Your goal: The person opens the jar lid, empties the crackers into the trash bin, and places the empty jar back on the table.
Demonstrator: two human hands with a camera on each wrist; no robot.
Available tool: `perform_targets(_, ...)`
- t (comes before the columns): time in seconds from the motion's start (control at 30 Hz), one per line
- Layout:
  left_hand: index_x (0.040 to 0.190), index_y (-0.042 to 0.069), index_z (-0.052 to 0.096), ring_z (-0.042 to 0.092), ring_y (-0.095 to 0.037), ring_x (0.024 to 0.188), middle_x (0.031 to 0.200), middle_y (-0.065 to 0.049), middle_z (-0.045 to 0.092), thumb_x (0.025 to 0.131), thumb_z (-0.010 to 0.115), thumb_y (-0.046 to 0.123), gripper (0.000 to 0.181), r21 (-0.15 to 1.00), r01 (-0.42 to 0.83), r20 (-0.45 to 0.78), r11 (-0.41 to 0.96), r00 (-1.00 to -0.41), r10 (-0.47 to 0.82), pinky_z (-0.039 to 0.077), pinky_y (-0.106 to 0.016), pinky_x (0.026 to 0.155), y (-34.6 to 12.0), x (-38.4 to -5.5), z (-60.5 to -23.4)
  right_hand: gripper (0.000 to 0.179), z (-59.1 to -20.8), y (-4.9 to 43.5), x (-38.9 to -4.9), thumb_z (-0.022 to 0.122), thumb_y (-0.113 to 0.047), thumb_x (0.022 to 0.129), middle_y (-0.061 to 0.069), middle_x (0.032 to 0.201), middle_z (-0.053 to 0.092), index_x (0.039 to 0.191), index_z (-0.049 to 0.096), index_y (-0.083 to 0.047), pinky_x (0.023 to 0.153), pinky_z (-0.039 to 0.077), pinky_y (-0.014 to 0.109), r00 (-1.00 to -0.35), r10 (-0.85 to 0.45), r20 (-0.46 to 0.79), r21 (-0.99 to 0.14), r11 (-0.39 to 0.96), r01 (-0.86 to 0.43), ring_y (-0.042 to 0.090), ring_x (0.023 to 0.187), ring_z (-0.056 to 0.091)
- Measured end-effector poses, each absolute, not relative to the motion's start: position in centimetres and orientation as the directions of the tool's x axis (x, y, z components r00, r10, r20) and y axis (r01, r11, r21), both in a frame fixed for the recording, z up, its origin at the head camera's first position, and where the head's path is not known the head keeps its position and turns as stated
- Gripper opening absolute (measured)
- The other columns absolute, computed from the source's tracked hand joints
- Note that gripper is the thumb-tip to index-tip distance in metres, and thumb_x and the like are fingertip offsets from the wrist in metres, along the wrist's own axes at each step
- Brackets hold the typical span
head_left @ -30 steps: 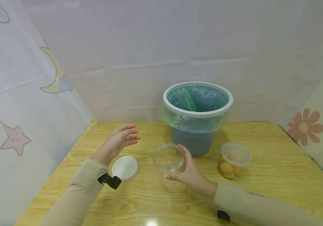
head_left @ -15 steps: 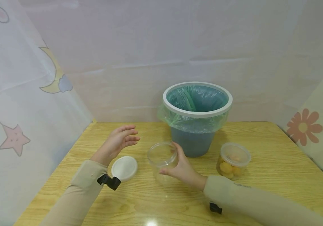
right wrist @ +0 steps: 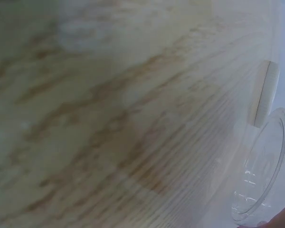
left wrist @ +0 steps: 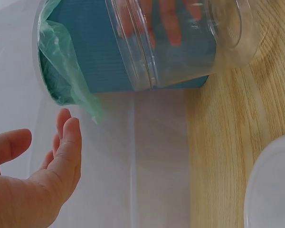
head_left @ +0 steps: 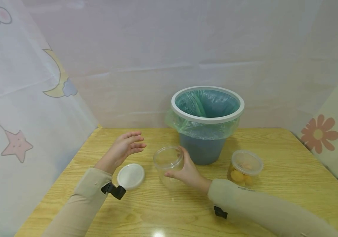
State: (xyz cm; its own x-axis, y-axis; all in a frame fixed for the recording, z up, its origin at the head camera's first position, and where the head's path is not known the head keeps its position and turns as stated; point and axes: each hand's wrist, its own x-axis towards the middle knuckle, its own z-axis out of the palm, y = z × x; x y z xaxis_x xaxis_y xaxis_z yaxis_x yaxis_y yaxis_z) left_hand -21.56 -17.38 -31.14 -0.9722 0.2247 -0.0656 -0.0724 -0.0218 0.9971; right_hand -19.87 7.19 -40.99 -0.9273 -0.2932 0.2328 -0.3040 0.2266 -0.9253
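Observation:
My right hand (head_left: 186, 174) grips a clear, open-topped plastic jar (head_left: 167, 169), thumb on the near side and fingers around the far side. Through the jar wall (left wrist: 180, 61) in the left wrist view, several of those fingers show; nothing else is visible inside. My left hand (head_left: 123, 149) is held up to the left of the jar, fingers loosely extended and nothing in them. Just below it on the table lies a round white lid (head_left: 131, 176). The right wrist view catches the jar (right wrist: 261, 175) at its right edge, with the lid (right wrist: 267, 95) beyond.
A blue-grey bin (head_left: 201, 149) with a white rim and green bag liner stands behind the jar. To the right, a lidded plastic tub (head_left: 245, 172) contains yellow-orange round pieces. The wooden table (head_left: 145, 214) meets printed cloth walls (head_left: 133, 82) at back and sides.
My right hand has moved the clear jar leftward and slightly away from me, more slowly in the last half second. My left hand, the lid, the bin and the tub have stayed in place.

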Motion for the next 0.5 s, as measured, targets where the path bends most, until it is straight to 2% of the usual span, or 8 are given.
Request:
perform_targets(0.3, 0.144, -0.012, 0.028, 0.065, -0.011, 0.086, 0.107, -0.007, 0.053, 0.103, 0.045, 0.01, 0.049, 0.997, -0.072, -0.067, -0.016, -0.973, 0.223, 0.053, -0.025, 0.082, -17.54, -21.61, -31.29, 0.115, -40.95, 6.93, -20.5, 0.091, -0.025, 0.067, 0.031, 0.146, 0.032, 0.15, 0.017, 0.004, 0.108, 0.027, 0.059, -0.942, -0.263, 0.209, -0.929, 0.246, -0.275, 0.047, 0.134, 0.031)
perform_targets(0.5, 0.145, -0.011, 0.027, 0.064, -0.011, 0.087, 0.11, -0.009, 0.052, 0.103, 0.045, 0.009, 0.05, 0.996, -0.084, -0.079, -0.014, -0.973, 0.216, 0.053, -0.025, 0.082, -17.51, -21.64, -31.46, 0.113, -41.22, 6.79, -20.67, 0.091, -0.021, 0.067, 0.031, 0.148, 0.029, 0.15, 0.017, 0.003, 0.109, 0.024, 0.06, -0.946, -0.257, 0.197, -0.932, 0.251, -0.262, 0.048, 0.136, 0.028)
